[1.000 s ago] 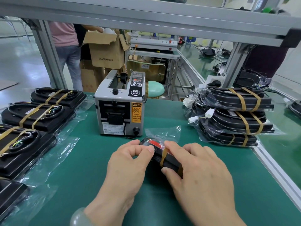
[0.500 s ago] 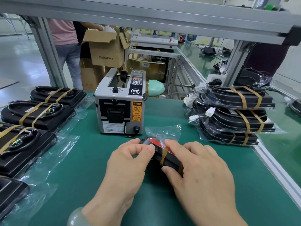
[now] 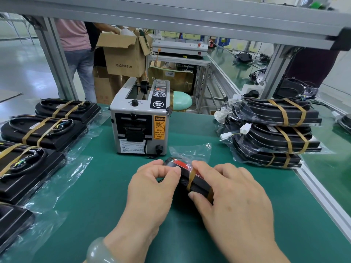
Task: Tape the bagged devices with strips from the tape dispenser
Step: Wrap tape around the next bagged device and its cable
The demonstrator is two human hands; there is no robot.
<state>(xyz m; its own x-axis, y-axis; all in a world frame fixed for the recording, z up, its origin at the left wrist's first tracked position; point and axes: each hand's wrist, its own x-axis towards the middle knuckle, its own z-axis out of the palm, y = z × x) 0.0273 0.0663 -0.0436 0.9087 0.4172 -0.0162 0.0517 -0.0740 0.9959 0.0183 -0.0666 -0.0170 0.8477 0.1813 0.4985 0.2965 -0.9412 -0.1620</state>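
Fingers [image 3: 168, 171]: left hand [image 3: 150, 194] pinches, right hand [image 3: 233, 202] grips bagged device [image 3: 197, 184] | underside hidden

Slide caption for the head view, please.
Left hand and right hand hold a bagged device banded with a tape strip, in front of the tape dispenser.

A black and red bagged device [image 3: 192, 180] with a tan tape strip [image 3: 191, 179] round it lies tilted on the green worktop [image 3: 114, 186], just in front of the gray tape dispenser [image 3: 139, 126], between taped devices [image 3: 47, 130] left and right.
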